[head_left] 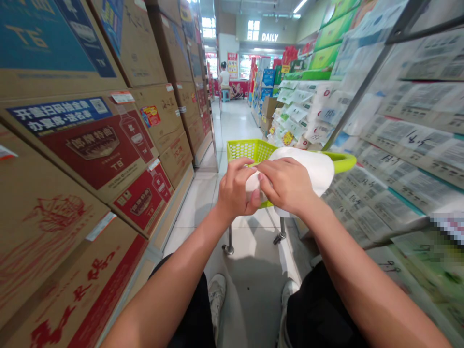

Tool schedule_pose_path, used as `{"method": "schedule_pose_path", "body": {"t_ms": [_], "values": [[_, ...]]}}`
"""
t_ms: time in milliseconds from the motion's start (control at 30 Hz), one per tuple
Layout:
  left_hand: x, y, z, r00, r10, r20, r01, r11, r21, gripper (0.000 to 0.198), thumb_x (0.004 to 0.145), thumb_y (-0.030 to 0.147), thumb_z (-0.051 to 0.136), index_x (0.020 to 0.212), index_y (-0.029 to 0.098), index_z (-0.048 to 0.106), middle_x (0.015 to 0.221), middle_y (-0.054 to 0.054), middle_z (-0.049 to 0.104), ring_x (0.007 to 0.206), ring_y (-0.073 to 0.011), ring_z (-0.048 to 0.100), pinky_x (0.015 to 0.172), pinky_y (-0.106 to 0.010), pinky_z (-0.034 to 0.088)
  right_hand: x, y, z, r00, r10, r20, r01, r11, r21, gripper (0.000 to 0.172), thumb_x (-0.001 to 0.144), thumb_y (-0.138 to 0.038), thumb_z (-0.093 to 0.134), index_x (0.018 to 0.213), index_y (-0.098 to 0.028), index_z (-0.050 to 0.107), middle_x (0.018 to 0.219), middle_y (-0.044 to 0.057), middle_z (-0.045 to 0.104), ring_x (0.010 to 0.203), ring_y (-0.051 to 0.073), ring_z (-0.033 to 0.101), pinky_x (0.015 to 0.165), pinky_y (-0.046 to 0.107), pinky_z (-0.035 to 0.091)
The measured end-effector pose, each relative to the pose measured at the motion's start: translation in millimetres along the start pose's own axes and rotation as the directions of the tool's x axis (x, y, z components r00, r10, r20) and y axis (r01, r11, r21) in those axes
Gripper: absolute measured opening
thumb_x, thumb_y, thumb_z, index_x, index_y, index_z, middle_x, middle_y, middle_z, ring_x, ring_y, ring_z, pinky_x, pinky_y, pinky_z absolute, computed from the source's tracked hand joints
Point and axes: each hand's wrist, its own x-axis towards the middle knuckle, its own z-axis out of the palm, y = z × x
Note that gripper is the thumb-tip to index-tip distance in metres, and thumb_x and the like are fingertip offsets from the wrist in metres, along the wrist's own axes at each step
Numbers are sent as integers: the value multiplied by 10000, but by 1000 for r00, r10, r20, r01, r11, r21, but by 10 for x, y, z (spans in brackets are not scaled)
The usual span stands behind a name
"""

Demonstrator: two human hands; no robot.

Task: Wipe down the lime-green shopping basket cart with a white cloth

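Two hands, one white article, one green wheeled basket. Left hand (pixel 234 191): fingers (pixel 241 164) are bending round a pale rounded piece (pixel 253 186), the thumb pressing from below; grasping. Right hand (pixel 288 181): fingers are lying across the top of the same piece, the thumb curving down its near face; likewise grasping. White article (pixel 321 169): plain, smooth, spreading beyond the right hand in a broad flap with a rounded outer edge, a lower portion showing beneath that hand. It is covering the right part of the near edge of the basket (pixel 250 147); a green loop (pixel 346 163) is protruding past it. Hands are hiding any join, so whether piece and article are forming one thing cannot be told; nor can their kind.

Obscured: the basket's inside, mostly; its near edge, a green strip showing below the hands. Casters (pixel 228 249) are standing on the floor (pixel 250 270). Cartons (pixel 108 154), left, are running out of view. White packs (pixel 391 159), right, are blurring; one patch is showing only coarse blocks. Shoes (pixel 216 295) are appearing partly, forearms and dark trousers overlapping. A person (pixel 224 77), far off, is sitting on a blue stool (pixel 225 94), details indistinct.
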Motion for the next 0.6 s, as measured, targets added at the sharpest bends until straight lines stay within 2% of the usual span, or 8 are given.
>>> {"method": "schedule_pose_path", "body": {"t_ms": [67, 167, 267, 333, 400, 467, 600], "values": [[3, -98, -16, 991, 101, 86, -98, 995, -33, 472, 1035, 564, 259, 1186, 242, 568, 1136, -137, 643, 1088, -267, 634, 919, -460, 536, -42, 53, -5, 999, 39, -32, -38, 999, 30, 503, 1058, -419, 315, 1135, -212, 767, 1105, 106, 788, 1025, 302, 682, 940, 439, 421], [57, -152, -35, 969, 185, 164, -171, 981, -92, 365, 1030, 434, 343, 1125, 214, 618, 1041, -133, 668, 966, -255, 638, 840, -420, 514, -138, 362, -30, 982, 172, -74, -168, 984, 63, 564, 1066, -452, 273, 1222, -222, 763, 1255, 99, 766, 1163, 314, 668, 976, 432, 442], [110, -82, -5, 975, 154, 158, -141, 986, -88, 374, 1022, 401, 333, 1113, 196, 633, 1001, -132, 663, 933, -260, 633, 817, -416, 499, -222, 702, -53, 946, 315, -70, -314, 949, 30, 616, 1067, -470, 237, 1265, -206, 757, 1286, 115, 758, 1184, 339, 674, 965, 449, 469], [121, -7, 42, 988, 106, 109, -95, 991, -98, 394, 1014, 414, 348, 1167, 175, 620, 1038, -147, 656, 980, -271, 629, 844, -422, 508, -259, 798, -51, 938, 338, -73, -339, 941, -2, 631, 1066, -464, 226, 1289, -185, 746, 1303, 132, 749, 1205, 355, 672, 978, 469, 482], [115, 51, 92, 997, 69, 37, -65, 991, -117, 396, 999, 425, 393, 1209, 157, 597, 1081, -159, 644, 1031, -280, 621, 877, -424, 515, -279, 747, -30, 951, 294, -96, -298, 954, -25, 628, 1066, -463, 236, 1348, -164, 711, 1357, 140, 724, 1270, 354, 647, 1044, 487, 474], [101, 66, 125, 998, 60, -26, -63, 990, -129, 391, 993, 438, 418, 1211, 157, 581, 1084, -151, 629, 1040, -276, 614, 882, -414, 522, -284, 586, 4, 971, 207, -122, -213, 976, -37, 621, 1066, -469, 263, 1417, -146, 660, 1426, 141, 685, 1347, 336, 607, 1125, 491, 444], [84, -34, 101, 986, 79, -145, -104, 980, -169, 402, 1009, 493, 394, 1178, 171, 566, 1043, -114, 580, 987, -254, 596, 856, -399, 532, -267, 302, 53, 991, 49, -128, -54, 998, -39, 613, 1072, -459, 296, 1488, -121, 595, 1509, 138, 624, 1434, 295, 548, 1206, 467, 406]]}}
